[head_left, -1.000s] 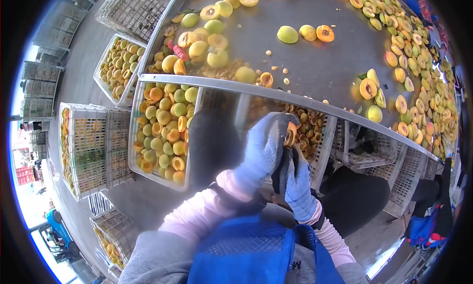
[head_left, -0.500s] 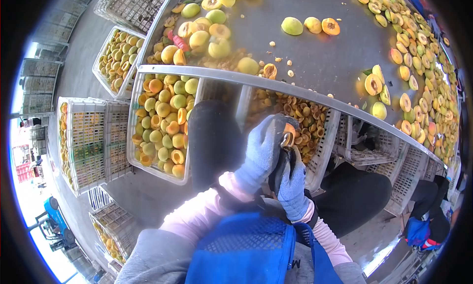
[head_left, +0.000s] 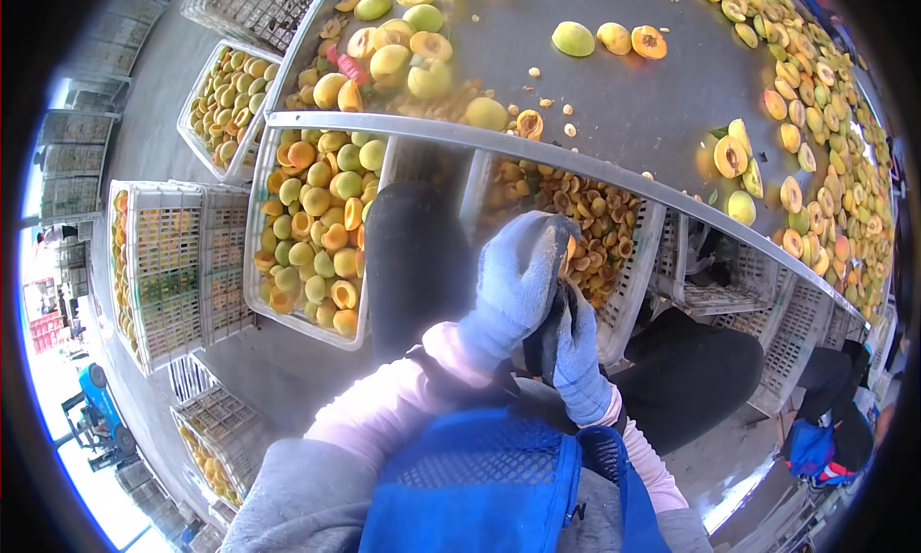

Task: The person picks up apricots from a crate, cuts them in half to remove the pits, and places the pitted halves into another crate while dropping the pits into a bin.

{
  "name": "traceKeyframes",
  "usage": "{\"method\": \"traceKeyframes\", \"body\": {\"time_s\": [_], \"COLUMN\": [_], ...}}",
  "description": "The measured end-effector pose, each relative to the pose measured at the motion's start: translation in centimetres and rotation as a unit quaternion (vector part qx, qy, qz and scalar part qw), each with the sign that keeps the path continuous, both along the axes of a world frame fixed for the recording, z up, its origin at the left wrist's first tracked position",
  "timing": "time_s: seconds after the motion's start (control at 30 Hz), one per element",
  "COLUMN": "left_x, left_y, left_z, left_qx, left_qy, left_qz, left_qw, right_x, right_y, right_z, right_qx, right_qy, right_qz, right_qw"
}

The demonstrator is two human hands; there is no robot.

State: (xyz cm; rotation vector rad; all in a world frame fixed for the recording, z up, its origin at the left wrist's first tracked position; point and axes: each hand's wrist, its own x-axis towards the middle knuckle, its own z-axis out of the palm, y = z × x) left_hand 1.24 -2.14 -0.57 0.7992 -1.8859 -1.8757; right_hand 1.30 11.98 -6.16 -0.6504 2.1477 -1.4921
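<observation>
My left hand, in a light blue knitted glove with dark finger coating, is closed around a piece of yellow-orange peach; only a sliver of its flesh shows. Just below and to the right, my right hand, gloved the same way, is closed close against it. Half a second ago a curved metal pitting tool stuck out from its fingers; now that tool is hidden between the hands. Both hands are over my lap, before a crate of peach halves under the table edge.
Peaches, whole and halved, lie on the metal table, with a heap of halves at right. A white crate of peaches stands left of my knee. Stacked crates and a blue forklift are farther left. Another person's legs show at right.
My left hand has turned and shifted slightly up over the peach. The metal tool tip, visible before, is now covered. The view has tilted slightly.
</observation>
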Motion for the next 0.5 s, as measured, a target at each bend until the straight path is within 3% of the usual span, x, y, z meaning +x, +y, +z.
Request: {"method": "traceKeyframes", "body": {"time_s": [0.07, 0.13, 0.2, 0.27, 0.33, 0.37, 0.4, 0.43, 0.5], "left_x": [0.2, 0.3, 0.3, 0.2, 0.3, 0.6, 0.8, 0.8, 1.3], "left_y": [-0.7, -1.5, -1.9, -2.3, -2.6, -2.3, -1.9, -2.0, -2.6], "left_z": [-0.1, -0.9, -0.8, -0.9, -1.4, -2.2, -3.5, -3.7, -3.0], "left_qx": [0.033, 0.095, 0.095, 0.099, 0.105, 0.102, 0.098, 0.090, 0.190], "left_qy": [-0.025, -0.042, -0.071, -0.056, -0.001, 0.009, 0.021, 0.034, 0.015], "left_qz": [-0.043, -0.090, -0.120, -0.152, -0.187, -0.185, -0.180, -0.177, -0.182], "left_qw": [0.998, 0.990, 0.986, 0.982, 0.977, 0.977, 0.978, 0.980, 0.965], "right_x": [-0.8, -0.7, 0.1, -0.3, -0.6, -1.2, -1.8, -1.3, -1.3], "right_y": [0.7, 0.9, 0.6, 1.1, 0.9, 0.2, -0.3, -1.4, -1.7], "right_z": [-0.4, -0.8, -1.2, -0.8, 0.0, 1.8, 3.8, 6.0, 4.6], "right_qx": [0.022, -0.011, -0.103, 0.003, -0.060, -0.169, -0.268, -0.111, -0.270], "right_qy": [0.024, -0.055, -0.234, -0.285, -0.477, -0.622, -0.738, -0.595, -0.772], "right_qz": [0.052, 0.058, 0.016, 0.078, 0.105, 0.096, 0.084, 0.053, 0.095], "right_qw": [0.998, 0.997, 0.967, 0.955, 0.871, 0.759, 0.613, 0.794, 0.567]}}
